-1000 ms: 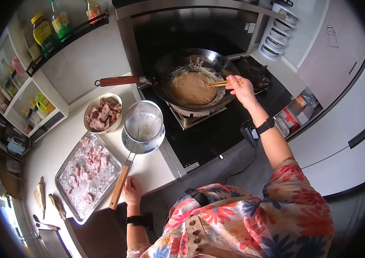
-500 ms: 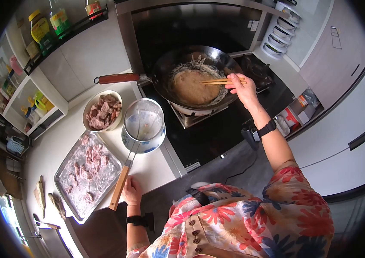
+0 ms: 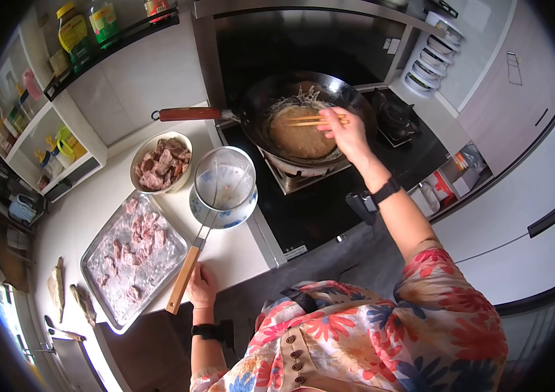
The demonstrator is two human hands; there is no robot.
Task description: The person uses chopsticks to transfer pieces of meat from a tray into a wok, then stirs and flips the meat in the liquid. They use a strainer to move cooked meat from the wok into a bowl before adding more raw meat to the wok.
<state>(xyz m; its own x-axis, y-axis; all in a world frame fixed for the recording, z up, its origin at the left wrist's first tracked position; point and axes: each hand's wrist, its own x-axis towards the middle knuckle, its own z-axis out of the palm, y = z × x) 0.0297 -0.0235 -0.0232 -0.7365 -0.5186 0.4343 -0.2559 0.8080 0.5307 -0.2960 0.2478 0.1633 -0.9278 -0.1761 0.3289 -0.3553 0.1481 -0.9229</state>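
Observation:
My right hand (image 3: 348,134) is closed round a pair of wooden chopsticks (image 3: 308,121), over the black wok (image 3: 258,117) on the stove. The chopsticks' tips reach toward the brown, bubbling oil (image 3: 302,137) inside, with froth along its edge. My left hand (image 3: 201,286) rests curled at the counter's front edge, just right of the wooden handle of a mesh strainer (image 3: 225,176). The strainer lies across a blue-and-white bowl (image 3: 233,219). Left of it is a metal tray (image 3: 111,248) holding floured meat pieces (image 3: 143,232). Behind stands a bowl (image 3: 187,171) heaped with browned meat (image 3: 163,163).
The wok's red-brown handle (image 3: 189,114) points left over the counter (image 3: 228,261). A second burner (image 3: 396,116) is to the wok's right. Bottles (image 3: 73,32) stand on a wall shelf at upper left. Stacked round containers (image 3: 431,59) hang at the upper right.
My right hand has moved left over the wok with the chopsticks, whose tips also shifted left. The view has shifted slightly. My left hand stays at the counter edge.

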